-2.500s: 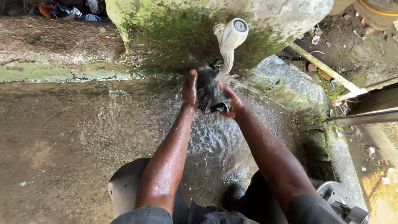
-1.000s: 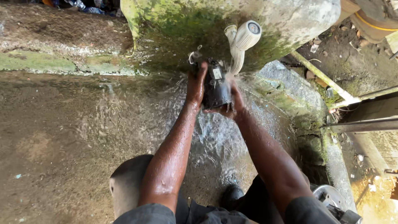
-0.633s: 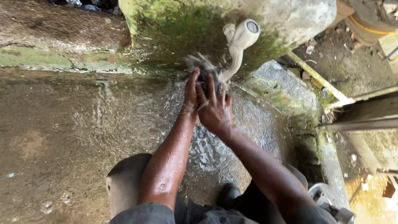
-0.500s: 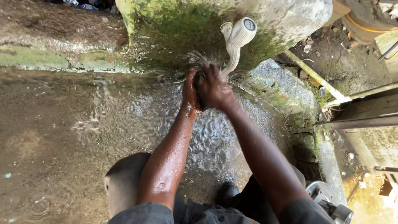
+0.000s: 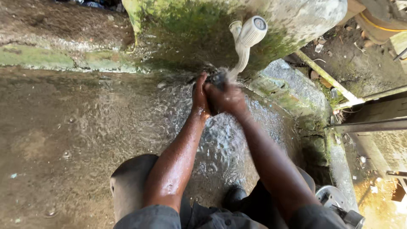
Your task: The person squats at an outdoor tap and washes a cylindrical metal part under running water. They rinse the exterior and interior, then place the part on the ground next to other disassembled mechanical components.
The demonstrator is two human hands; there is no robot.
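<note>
- We crouch over a wet concrete floor [image 5: 63, 140] below a mossy wall [image 5: 182, 29].
- Our left hand [image 5: 199, 95] presses flat against a small dark object [image 5: 218, 78].
- Our right hand [image 5: 227, 98] curls closed around that object, just beneath the white tap [image 5: 250, 34] and its stream.

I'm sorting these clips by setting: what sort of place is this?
Probably an outdoor wash spot in a yard. A white tap on a mossy concrete wall pours water onto wet concrete ground, with bare dirt alongside.
</note>
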